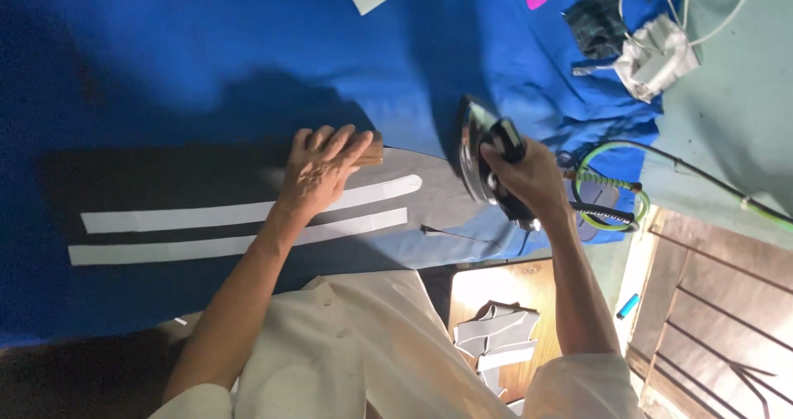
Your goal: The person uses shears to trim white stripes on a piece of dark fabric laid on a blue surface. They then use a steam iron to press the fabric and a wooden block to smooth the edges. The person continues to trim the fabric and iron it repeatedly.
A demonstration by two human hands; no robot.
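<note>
Up close, the right hand [529,175] has its fingers wrapped tight around the handle of an iron [479,150], tipped on edge beside the grey fabric piece [248,196]. Flat-fingered, the left hand [322,171] presses that fabric near two white strips [239,229] on the blue cloth [206,47].

Single head view, looking down, close over blue-covered table [165,64].
</note>
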